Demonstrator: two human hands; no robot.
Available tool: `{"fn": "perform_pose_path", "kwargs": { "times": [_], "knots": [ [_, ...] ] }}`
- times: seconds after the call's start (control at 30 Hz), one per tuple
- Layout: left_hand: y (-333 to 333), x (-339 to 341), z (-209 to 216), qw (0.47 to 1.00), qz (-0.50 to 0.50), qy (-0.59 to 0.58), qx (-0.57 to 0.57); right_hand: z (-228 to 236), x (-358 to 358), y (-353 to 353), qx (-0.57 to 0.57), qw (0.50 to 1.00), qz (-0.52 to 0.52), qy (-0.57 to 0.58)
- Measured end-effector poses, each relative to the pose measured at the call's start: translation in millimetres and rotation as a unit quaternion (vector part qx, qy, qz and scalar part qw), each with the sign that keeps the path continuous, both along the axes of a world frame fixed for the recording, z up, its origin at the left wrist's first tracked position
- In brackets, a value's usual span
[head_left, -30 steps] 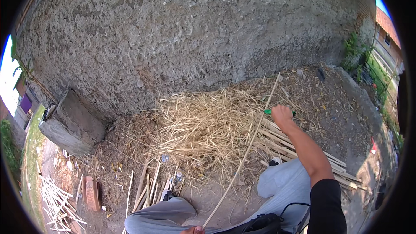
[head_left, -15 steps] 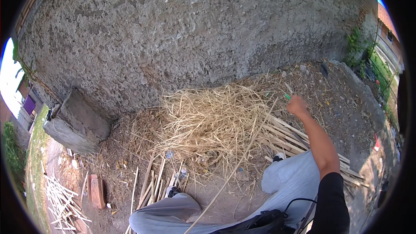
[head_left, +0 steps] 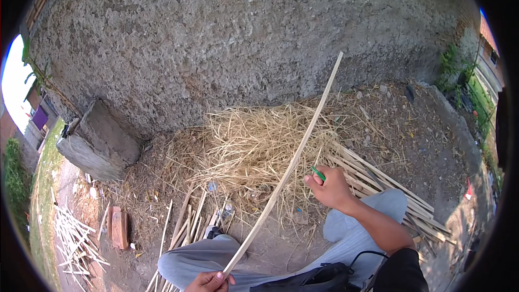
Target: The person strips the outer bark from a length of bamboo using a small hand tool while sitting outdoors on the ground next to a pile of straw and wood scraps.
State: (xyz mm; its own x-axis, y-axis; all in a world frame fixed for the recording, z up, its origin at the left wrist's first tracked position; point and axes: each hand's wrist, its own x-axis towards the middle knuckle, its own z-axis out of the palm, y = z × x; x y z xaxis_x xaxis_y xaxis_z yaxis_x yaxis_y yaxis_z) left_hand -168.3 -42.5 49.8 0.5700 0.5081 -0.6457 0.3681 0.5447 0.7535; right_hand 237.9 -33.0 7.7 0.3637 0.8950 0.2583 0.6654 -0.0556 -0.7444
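Pale strip (head_left: 290,168) blocks some straw pile (head_left: 246,138), left hand (head_left: 207,281) pinching it, right hand (head_left: 332,188) curled round green handle (head_left: 319,173); brick (head_left: 118,228) left of pile.

From afar: my left hand (head_left: 210,281) curled closed, low | my right hand (head_left: 331,188) clenched, farther out | right forearm (head_left: 378,224) slanting up leftward

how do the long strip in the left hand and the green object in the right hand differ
The strip is pale tan, the green object bright green. The strip is long; the green object shows only a short piece outside the right hand. Both are hand-held, the left hand gripping the strip's lower end.
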Motion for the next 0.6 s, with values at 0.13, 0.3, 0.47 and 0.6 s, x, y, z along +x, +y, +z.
{"fn": "perform_pose_path", "kwargs": {
  "times": [0.13, 0.3, 0.47, 0.6],
  "knots": [
    [8.4, 12.3, -26.7, 0.996, -0.029, 0.0, 0.09, -21.5, 9.2, 21.8, 0.046, 0.982, -0.013, 0.182],
    [40.3, 24.1, -31.3, 0.991, -0.098, 0.016, 0.093, -8.5, 29.2, 34.9, 0.005, 0.829, 0.021, 0.559],
    [93.4, 33.0, -22.5, 0.986, -0.135, 0.038, 0.092, -10.1, 43.5, 46.2, 0.079, 0.83, -0.044, 0.55],
    [131.3, 56.9, -17.3, 0.907, -0.175, 0.162, 0.347, -3.8, 57.3, 49.7, 0.159, 0.827, -0.11, 0.528]
  ]
}}
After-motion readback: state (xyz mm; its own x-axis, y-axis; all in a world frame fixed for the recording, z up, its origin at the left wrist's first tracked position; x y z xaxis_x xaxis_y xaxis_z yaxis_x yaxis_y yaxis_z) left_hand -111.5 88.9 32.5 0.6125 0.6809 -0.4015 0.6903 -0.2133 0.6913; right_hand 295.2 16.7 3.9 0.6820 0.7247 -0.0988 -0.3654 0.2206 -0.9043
